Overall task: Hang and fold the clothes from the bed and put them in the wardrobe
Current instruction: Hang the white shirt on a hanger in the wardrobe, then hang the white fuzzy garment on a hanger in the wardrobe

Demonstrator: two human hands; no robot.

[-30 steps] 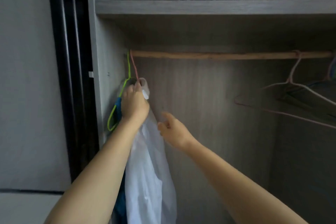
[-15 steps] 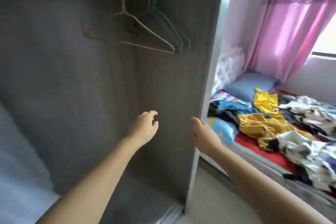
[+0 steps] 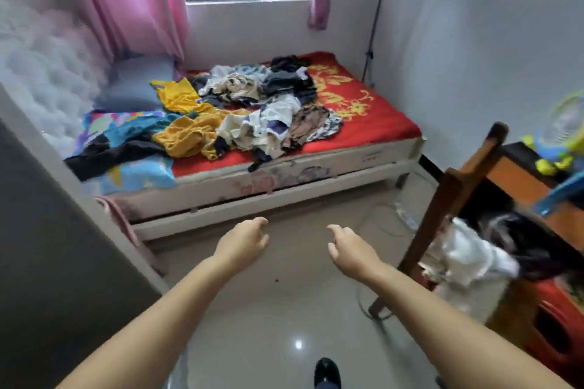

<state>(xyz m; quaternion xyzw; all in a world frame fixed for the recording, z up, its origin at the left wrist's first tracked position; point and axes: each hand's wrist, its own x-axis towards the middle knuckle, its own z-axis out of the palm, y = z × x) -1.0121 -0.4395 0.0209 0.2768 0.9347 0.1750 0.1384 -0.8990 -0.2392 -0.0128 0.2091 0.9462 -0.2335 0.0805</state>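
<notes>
A pile of mixed clothes [image 3: 252, 110] lies on the bed [image 3: 373, 123], which has a red sheet with yellow print. Yellow garments [image 3: 186, 133], a white and navy piece [image 3: 265, 126] and dark items are tangled together in the pile. My left hand [image 3: 243, 241] and my right hand [image 3: 350, 249] are stretched out over the floor in front of the bed, both with loosely curled fingers and holding nothing. The grey wardrobe side [image 3: 47, 246] stands at the left edge of the view; its inside is out of sight.
A wooden chair [image 3: 455, 199] with white and dark clothes draped on it stands at the right, beside a table with a small fan [image 3: 565, 136]. A cable [image 3: 388, 218] lies on the glossy floor near the bed. A pink curtain [image 3: 126, 0] hangs by the window.
My view has swung from the wardrobe rail, where my left hand held a hanger with a white garment, round to the bed. Both hands now hold nothing.
</notes>
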